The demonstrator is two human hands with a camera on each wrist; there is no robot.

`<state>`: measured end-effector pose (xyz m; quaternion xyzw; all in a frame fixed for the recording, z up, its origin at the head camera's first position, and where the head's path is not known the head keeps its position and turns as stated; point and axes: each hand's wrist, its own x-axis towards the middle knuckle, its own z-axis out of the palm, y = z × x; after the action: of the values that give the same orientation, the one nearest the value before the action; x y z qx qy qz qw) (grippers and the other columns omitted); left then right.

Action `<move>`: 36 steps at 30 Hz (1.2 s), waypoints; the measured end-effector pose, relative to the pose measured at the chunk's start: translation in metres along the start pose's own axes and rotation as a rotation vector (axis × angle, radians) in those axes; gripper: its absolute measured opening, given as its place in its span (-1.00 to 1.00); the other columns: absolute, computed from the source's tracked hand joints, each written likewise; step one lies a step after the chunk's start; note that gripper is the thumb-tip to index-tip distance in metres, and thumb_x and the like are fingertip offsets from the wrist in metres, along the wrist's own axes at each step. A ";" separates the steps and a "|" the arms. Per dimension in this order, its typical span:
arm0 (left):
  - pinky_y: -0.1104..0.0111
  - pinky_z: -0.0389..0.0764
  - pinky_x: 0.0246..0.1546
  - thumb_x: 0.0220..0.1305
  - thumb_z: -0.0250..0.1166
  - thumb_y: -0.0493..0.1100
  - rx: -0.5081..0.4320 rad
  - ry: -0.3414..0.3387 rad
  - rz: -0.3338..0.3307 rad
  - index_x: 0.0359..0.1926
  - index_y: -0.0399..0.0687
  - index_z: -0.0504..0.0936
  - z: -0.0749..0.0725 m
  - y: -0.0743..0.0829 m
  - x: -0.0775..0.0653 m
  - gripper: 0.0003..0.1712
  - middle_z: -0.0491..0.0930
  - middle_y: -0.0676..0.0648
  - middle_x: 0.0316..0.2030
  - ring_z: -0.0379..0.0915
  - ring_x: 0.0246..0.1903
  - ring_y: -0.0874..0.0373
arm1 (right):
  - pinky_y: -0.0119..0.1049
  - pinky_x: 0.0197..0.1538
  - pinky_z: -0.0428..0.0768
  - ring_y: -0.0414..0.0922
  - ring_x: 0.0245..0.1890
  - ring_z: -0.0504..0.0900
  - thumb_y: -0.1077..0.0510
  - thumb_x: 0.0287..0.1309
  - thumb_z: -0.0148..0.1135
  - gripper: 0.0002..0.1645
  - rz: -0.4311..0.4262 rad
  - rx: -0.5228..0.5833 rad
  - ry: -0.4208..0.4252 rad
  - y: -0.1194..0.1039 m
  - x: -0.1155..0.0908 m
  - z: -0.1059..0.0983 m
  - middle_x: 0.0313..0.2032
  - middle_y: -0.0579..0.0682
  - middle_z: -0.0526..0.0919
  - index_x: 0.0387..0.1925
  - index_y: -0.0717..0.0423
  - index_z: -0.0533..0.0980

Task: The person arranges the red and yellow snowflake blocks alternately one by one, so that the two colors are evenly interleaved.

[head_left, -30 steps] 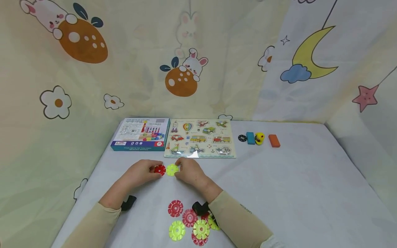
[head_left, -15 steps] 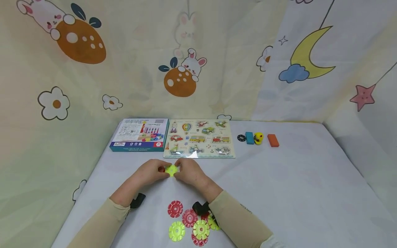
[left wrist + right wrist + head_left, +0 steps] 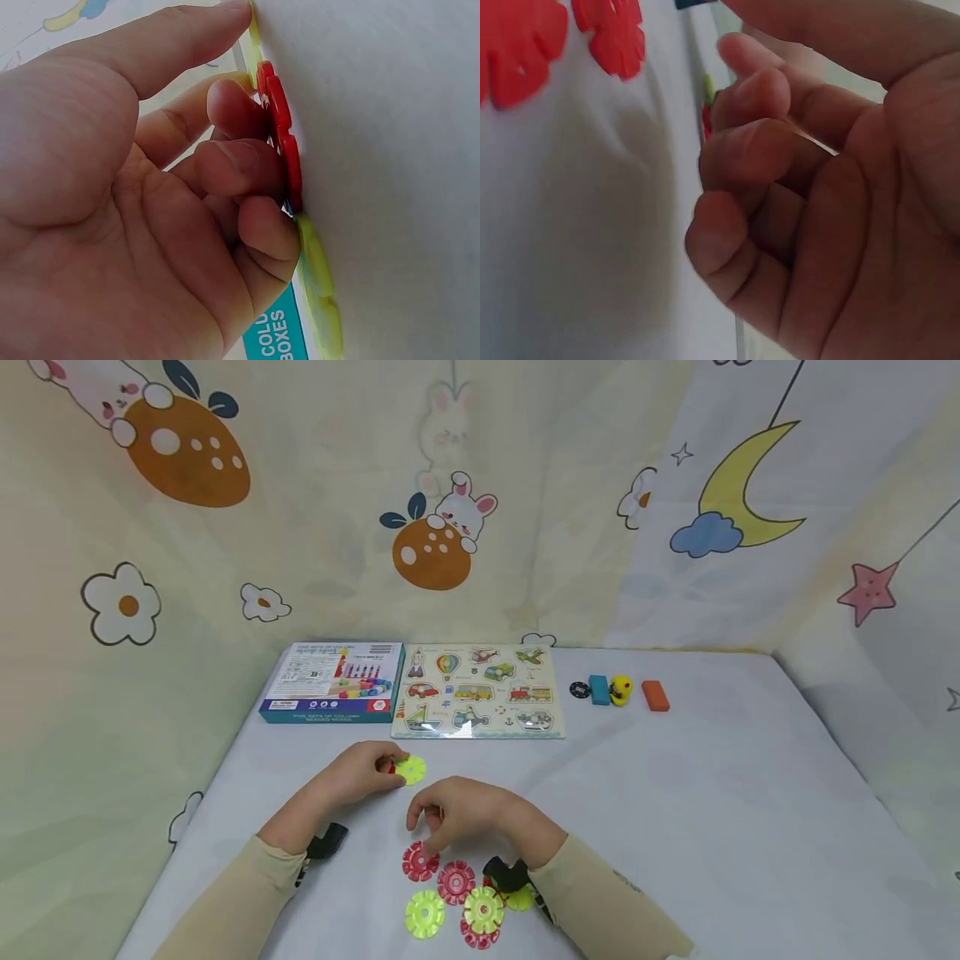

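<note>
While the left hand (image 3: 363, 774) is pinching a yellow disc (image 3: 412, 770), with a red disc (image 3: 283, 135) resting against its fingers (image 3: 240, 169), just in front of the puzzle (image 3: 480, 693), the right hand (image 3: 467, 810) is hovering, loosely bent and grasping nothing, above another red disc (image 3: 416, 865) at the far edge of the disc group (image 3: 457, 883).

On the counter (image 3: 720, 827) I have the box (image 3: 330, 685) left of the puzzle board (image 3: 478, 695); rightward come a token (image 3: 579, 690), block (image 3: 599, 690), duck (image 3: 620, 691) and second block (image 3: 656, 696). Before the board, two discs (image 3: 412, 770) sit in the left hand (image 3: 363, 772); other discs (image 3: 456, 883) lie nearer my camera, before the right hand (image 3: 468, 812).
</note>
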<state>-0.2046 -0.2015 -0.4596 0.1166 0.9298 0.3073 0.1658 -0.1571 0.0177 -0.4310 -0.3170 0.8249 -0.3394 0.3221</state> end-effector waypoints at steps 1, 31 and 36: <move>0.28 0.38 -0.39 0.03 0.45 -0.02 -0.006 -0.002 0.002 -0.01 0.07 0.63 0.000 0.000 0.000 -0.55 0.42 -0.04 -0.50 0.35 -0.40 0.11 | -0.37 -0.46 0.36 -0.22 -0.57 0.42 0.06 -0.12 0.50 -0.65 0.005 -0.028 -0.018 -0.001 -0.001 0.002 -0.57 -0.11 0.48 -0.23 -0.16 0.57; 0.28 0.36 -0.42 0.01 0.47 -0.07 -0.037 0.018 0.018 -0.13 0.07 0.64 0.000 0.000 -0.003 -0.65 0.40 -0.04 -0.53 0.33 -0.45 0.11 | -0.31 -0.43 0.56 -0.07 -0.57 0.58 0.23 0.00 0.40 -0.81 -0.031 0.270 -0.015 -0.010 -0.004 0.005 -0.53 -0.01 0.57 -0.37 0.04 0.51; 0.30 0.39 -0.41 0.00 0.47 -0.06 -0.028 0.016 0.001 -0.11 0.07 0.64 0.000 0.001 -0.004 -0.63 0.42 -0.04 -0.52 0.34 -0.43 0.11 | -0.22 -0.35 0.61 0.04 -0.47 0.67 0.30 0.07 0.30 -0.62 -0.093 0.394 -0.062 -0.014 -0.016 -0.012 -0.40 0.06 0.57 -0.05 -0.04 0.53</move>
<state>-0.2011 -0.2017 -0.4575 0.1122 0.9266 0.3213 0.1598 -0.1525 0.0264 -0.4085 -0.2960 0.7165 -0.4990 0.3872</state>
